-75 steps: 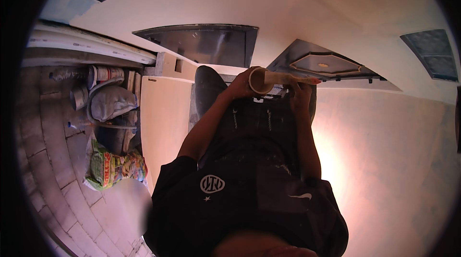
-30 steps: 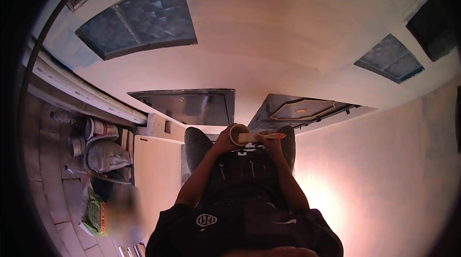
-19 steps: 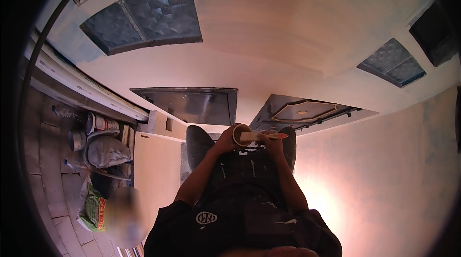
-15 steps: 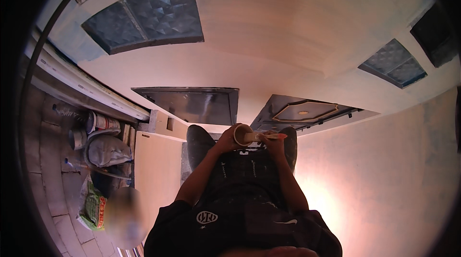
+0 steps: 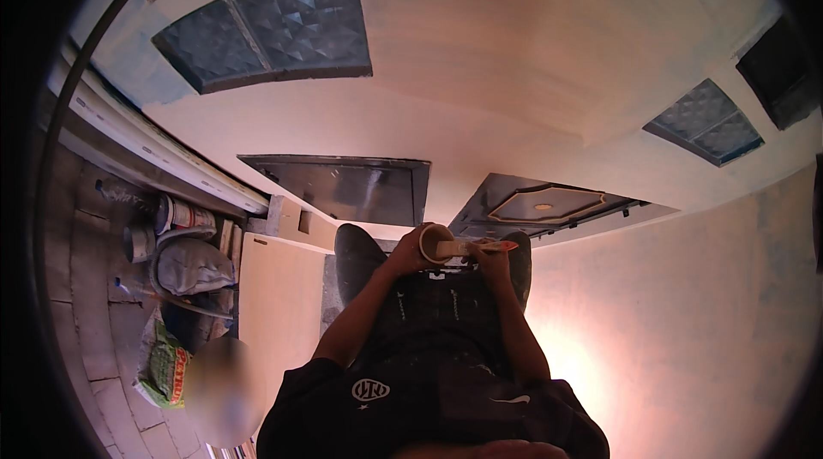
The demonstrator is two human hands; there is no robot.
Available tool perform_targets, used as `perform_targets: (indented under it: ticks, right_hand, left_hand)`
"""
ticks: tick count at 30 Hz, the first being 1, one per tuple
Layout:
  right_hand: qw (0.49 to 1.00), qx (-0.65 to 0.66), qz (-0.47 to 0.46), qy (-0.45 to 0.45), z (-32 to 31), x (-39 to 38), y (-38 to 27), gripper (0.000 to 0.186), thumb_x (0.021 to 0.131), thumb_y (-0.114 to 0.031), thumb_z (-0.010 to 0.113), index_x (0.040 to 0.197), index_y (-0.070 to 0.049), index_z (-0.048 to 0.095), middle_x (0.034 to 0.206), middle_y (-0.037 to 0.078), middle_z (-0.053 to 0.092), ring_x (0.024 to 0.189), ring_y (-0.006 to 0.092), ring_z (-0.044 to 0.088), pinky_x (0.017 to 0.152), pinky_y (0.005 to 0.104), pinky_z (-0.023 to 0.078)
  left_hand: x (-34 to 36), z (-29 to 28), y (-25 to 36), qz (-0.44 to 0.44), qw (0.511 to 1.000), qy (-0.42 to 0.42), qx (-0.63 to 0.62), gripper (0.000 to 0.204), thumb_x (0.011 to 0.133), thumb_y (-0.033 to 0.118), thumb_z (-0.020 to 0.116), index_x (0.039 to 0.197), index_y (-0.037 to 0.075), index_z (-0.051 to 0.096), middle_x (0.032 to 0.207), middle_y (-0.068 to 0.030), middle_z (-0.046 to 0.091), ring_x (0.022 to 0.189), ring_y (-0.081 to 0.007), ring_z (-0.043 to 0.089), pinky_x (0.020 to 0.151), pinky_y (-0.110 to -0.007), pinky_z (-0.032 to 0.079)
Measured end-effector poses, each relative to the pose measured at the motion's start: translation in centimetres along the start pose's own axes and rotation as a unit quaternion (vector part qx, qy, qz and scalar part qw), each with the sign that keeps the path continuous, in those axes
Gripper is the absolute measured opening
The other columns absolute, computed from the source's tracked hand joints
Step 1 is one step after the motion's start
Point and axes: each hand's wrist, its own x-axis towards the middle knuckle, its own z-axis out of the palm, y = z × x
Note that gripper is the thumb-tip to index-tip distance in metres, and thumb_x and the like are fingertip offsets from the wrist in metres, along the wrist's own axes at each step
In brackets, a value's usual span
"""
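Peach-toned walls point(image 5: 489, 99) curve all around, patchy with pale blue at the edges, and a strong glow burns on the right-hand side. Far off to the left sits a textured blue-grey window point(image 5: 304, 22); a smaller window point(image 5: 707, 125) answers it on the far right. Below them, 2 dark doors: a plain door point(image 5: 343, 189) on the left, and on the right a panelled door point(image 5: 549, 200) trimmed in gold.

Now to the middle, where both hands are busy! The left hand point(image 5: 410, 257) wraps around a pale cup point(image 5: 426, 245), its round mouth tipped toward the camera. The right hand point(image 5: 492, 264) grips a paintbrush point(image 5: 474, 246), red handle end pointing right, pale head lying across the cup's opening; whether it touches the inner wall, I can't tell. Cup and brush are both just above the dark trousers, between the 2 knees.

Over on the left floor, it's a crowd: a clear bottle point(image 5: 127, 193), a printed bucket point(image 5: 186, 216), a lumpy grey bundle point(image 5: 195, 266) and, nearer, a green bag point(image 5: 160, 369).
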Motion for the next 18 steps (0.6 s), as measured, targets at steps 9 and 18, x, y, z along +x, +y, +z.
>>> perform_targets:
  ticks: [9, 18]
  right_hand:
    - [0.999, 0.030, 0.011, 0.009, 0.2, 0.1, -0.3, 0.017, 0.089, -0.014, 0.070, 0.089, 0.002, 0.065, 0.075, 0.009, 0.069, 0.064, 0.0150, 0.066, 0.060, 0.0270, 0.052]
    - [0.998, 0.048, 0.021, 0.020, 0.3, 0.0, -0.7, 0.017, 0.090, -0.012, 0.067, 0.092, 0.004, 0.065, 0.077, 0.011, 0.069, 0.065, 0.0170, 0.067, 0.060, 0.0274, 0.053]
  left_hand:
    - [0.0, -0.1, 0.3, 0.000, 1.000, -0.003, -0.011, 0.079, 0.062, 0.025, 0.093, 0.127, 0.007, 0.051, 0.123, -0.0109, 0.062, 0.114, -0.0264, 0.061, 0.098, -0.038, 0.049]
    - [0.1, -0.1, -0.2, -0.003, 1.000, -0.006, -0.013, 0.083, 0.060, 0.025, 0.093, 0.129, 0.007, 0.050, 0.122, -0.0109, 0.062, 0.114, -0.0264, 0.061, 0.098, -0.038, 0.049]
